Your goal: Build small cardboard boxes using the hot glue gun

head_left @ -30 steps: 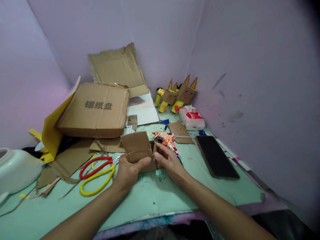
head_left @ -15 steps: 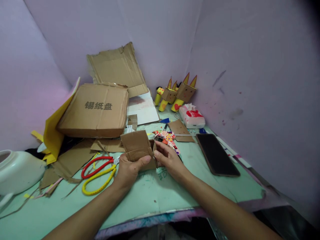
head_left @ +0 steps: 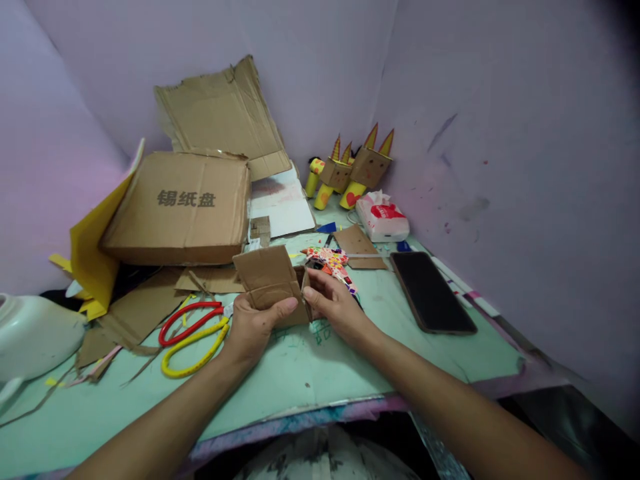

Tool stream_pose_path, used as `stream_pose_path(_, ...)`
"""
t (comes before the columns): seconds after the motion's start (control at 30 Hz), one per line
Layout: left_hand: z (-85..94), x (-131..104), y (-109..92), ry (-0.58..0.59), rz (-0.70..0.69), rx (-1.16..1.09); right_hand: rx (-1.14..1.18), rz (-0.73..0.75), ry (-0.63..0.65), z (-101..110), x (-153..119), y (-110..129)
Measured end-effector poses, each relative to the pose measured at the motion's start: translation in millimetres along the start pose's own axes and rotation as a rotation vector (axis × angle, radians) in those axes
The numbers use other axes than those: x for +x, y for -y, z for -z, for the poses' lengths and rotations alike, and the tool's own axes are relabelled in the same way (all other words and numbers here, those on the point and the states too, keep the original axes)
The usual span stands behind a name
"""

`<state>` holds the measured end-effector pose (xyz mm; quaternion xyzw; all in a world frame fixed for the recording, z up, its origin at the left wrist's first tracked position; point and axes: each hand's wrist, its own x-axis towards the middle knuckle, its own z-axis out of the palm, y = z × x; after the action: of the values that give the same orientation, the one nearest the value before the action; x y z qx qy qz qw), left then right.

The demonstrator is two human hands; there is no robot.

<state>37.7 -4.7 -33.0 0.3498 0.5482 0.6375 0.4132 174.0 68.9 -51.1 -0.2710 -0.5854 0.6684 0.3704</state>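
Note:
Between my hands is a small folded cardboard box (head_left: 267,273), with one flap standing up. My left hand (head_left: 257,323) wraps its left side, thumb pressed on the front face. My right hand (head_left: 333,300) pinches the box's right side panel between thumb and fingers. Just behind the right hand lies a glue gun (head_left: 333,261) covered in a colourful pattern. Scissors (head_left: 193,337) with one red and one yellow handle rest left of my left hand, their blades hidden.
A large cardboard box (head_left: 180,210) and a yellow sheet (head_left: 95,247) stand at the left, near a white pot (head_left: 40,337). At right lie a phone (head_left: 433,293) and a tissue pack (head_left: 383,217). Cardboard animal figures (head_left: 350,170) stand at the back.
The camera view has tilted slightly down and shifted, so the scene sits differently in the picture. Both hands keep the same hold on the small box.

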Motion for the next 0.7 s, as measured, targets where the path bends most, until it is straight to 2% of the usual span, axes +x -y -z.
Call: stream_pose_path(0.7,-0.8,-0.7,1.1,0.017,-0.031,0.019,0.070,-0.016,-0.001,1.9,1.7,-1.7)
